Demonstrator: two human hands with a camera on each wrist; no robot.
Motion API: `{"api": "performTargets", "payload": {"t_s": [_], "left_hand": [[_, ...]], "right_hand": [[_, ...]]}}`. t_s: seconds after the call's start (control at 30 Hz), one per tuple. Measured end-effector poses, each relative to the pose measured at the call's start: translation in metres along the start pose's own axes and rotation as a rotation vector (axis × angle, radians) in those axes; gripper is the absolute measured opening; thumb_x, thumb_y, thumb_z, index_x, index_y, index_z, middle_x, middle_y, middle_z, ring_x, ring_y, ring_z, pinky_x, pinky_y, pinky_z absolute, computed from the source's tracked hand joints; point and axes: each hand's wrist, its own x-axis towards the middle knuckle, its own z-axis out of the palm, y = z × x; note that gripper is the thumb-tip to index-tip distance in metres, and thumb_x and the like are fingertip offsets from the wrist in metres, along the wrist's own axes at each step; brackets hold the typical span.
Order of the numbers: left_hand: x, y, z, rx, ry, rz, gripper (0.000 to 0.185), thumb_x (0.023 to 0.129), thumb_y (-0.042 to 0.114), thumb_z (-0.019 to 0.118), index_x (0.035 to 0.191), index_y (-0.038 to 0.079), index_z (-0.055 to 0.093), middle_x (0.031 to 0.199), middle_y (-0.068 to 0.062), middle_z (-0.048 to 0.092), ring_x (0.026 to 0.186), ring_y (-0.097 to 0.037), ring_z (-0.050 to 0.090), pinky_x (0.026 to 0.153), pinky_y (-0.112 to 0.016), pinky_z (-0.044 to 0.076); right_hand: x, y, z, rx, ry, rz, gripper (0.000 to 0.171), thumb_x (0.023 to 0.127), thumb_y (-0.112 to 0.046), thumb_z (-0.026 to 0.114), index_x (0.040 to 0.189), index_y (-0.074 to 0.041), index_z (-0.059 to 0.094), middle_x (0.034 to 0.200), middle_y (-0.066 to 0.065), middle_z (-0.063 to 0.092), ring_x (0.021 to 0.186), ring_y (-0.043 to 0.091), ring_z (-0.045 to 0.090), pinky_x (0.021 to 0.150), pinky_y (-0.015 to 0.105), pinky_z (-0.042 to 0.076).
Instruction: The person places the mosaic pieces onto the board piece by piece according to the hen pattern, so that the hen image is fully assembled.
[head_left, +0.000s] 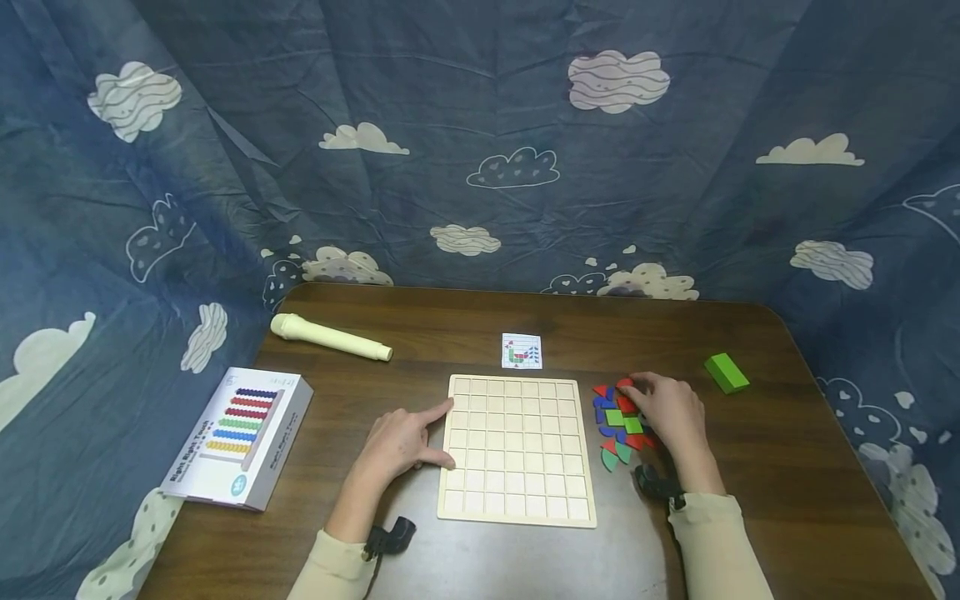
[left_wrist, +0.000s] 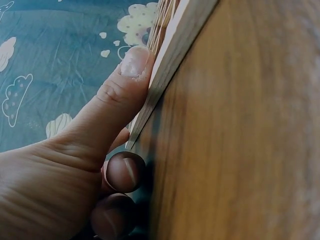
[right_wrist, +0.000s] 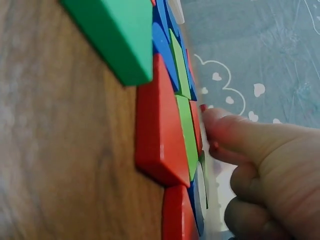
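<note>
Brown table (head_left: 787,467) | left hand (head_left: 397,442) unclenched, braced against board (head_left: 515,450) | right hand (head_left: 671,408) pinching red block (head_left: 626,382) | advised: lift straight up without disturbing neighbouring blocks (head_left: 615,417), board steadied

Blue cloud-patterned cloth (head_left: 450,100) hangs behind a brown wooden table (head_left: 772,467).

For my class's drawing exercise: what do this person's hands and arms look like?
The left hand and right hand wear no gloves. The left sleeve and right sleeve are cream. A black camera with a dark cable is worn near each hand.
</note>
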Motion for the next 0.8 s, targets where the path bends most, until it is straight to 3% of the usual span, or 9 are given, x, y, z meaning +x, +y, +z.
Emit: {"api": "performTargets", "payload": {"t_s": [0.23,0.5,0.67,0.8], "left_hand": [[0.0,0.001,0.0,0.008,-0.01,-0.004,0.106,0.051,0.075,0.079,0.145,0.035,0.052,0.044,0.013,0.028,0.045,-0.006,0.021,0.044,-0.025,0.019],[0.001,0.001,0.0,0.007,-0.023,-0.002,0.108,0.052,0.074,0.079,0.147,0.033,0.05,0.044,0.011,0.028,0.045,-0.007,0.022,0.044,-0.026,0.02],[0.001,0.001,-0.001,0.016,-0.029,-0.013,0.108,0.051,0.074,0.079,0.148,0.034,0.049,0.043,0.011,0.03,0.045,-0.008,0.023,0.044,-0.026,0.021],[0.002,0.001,-0.001,0.017,-0.039,-0.021,0.109,0.051,0.075,0.079,0.148,0.035,0.049,0.044,0.01,0.035,0.044,-0.009,0.026,0.044,-0.027,0.023]], "right_hand": [[-0.007,-0.019,-0.006,0.004,0.075,-0.079,0.049,0.089,-0.043,0.073,0.123,-0.008,0.07,0.057,0.003,0.047,0.053,0.019,0.042,0.051,0.031,0.032],[-0.028,-0.09,-0.005,0.063,0.167,-0.24,0.04,0.086,-0.039,0.078,0.116,-0.013,0.074,0.055,-0.002,0.045,0.047,0.015,0.037,0.046,0.029,0.027],[-0.037,-0.146,0.009,0.093,0.131,-0.288,0.039,0.085,-0.044,0.077,0.113,-0.016,0.076,0.054,-0.003,0.043,0.048,0.013,0.034,0.046,0.028,0.025],[-0.039,-0.175,0.028,0.115,0.063,-0.335,0.036,0.086,-0.047,0.075,0.11,-0.02,0.078,0.051,-0.004,0.039,0.046,0.011,0.031,0.043,0.027,0.024]]}}
